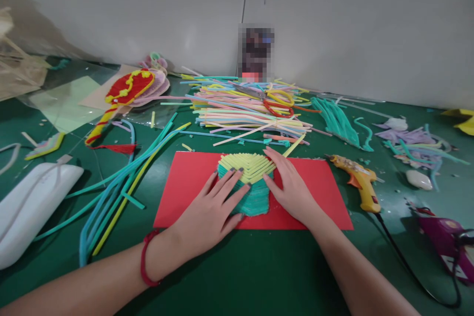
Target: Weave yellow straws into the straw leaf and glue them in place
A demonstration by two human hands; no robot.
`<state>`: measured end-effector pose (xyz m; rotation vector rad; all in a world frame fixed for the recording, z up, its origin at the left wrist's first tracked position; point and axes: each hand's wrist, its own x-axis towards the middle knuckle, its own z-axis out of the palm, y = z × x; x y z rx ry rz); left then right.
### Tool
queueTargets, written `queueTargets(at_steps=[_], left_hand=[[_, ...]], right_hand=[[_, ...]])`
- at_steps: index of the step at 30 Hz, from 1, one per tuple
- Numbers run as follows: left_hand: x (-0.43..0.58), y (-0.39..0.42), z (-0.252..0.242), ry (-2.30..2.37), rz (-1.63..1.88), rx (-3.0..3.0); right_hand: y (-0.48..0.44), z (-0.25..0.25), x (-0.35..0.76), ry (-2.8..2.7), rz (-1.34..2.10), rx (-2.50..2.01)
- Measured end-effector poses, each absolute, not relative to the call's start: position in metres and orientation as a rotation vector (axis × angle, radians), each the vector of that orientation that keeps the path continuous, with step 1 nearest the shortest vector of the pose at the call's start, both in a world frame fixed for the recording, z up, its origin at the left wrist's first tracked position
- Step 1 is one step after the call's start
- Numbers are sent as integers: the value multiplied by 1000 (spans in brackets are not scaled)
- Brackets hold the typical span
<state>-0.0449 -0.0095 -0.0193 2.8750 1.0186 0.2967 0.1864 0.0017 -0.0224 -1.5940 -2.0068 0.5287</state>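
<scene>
On a red sheet of card (177, 177) lies a piece made of pipe cleaners laid side by side. Its lower part (255, 200) is teal, and its upper part (246, 165) is yellow in a V pattern. One yellow pipe cleaner (295, 145) sticks out past the upper right edge. My left hand (209, 207) is spread flat, fingertips resting on the piece from its left side. My right hand (292, 190) lies at the right edge, fingers stretched out and apart, with the fingertips touching the yellow rows near the loose end.
Behind the card is a pile of coloured pipe cleaners (222, 113) with scissors (277, 106) on top. A yellow hot glue gun (361, 180) lies at right with its cord. Long pipe cleaners (111, 202), a white device (33, 207) and a red-yellow fan (129, 86) are at left.
</scene>
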Motion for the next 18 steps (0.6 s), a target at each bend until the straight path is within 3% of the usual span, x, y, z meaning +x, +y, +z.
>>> queueTargets(at_steps=[18], left_hand=[[-44,-9,-18,1018,292,2871]], right_hand=[[5,-25,185,-1829,541,-1667]])
